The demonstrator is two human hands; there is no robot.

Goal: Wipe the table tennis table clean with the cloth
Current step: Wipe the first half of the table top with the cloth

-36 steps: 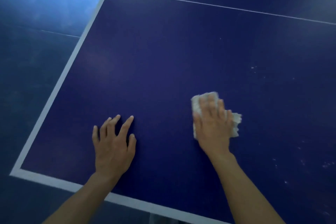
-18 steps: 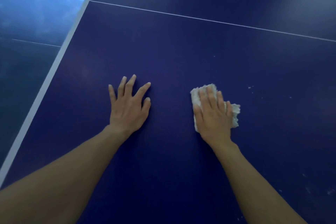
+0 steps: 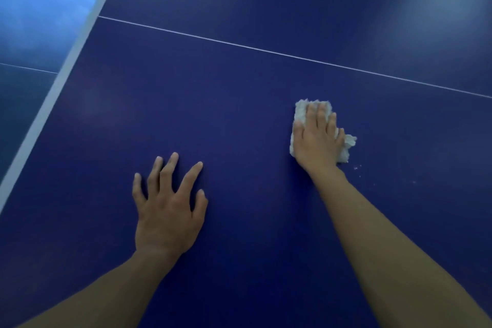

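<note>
Cloth (image 3: 300, 112) under flat right hand (image 3: 316, 141) on table (image 3: 239, 74).

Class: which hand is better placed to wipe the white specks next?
Right. The right hand presses the cloth beside the specks; the left hand lies bare, farther off.

A person's right hand (image 3: 316, 141) lies flat on a crumpled white cloth (image 3: 302, 112) on the dark blue table tennis table (image 3: 239, 88), with cloth showing beyond the fingertips and to both sides. The left hand (image 3: 167, 210) rests on the tabletop to its left, nearer the person. A thin white line (image 3: 266, 48) crosses beyond both hands' fingertips. A pale edge band (image 3: 66, 66) lies well left of the left little finger.
</note>
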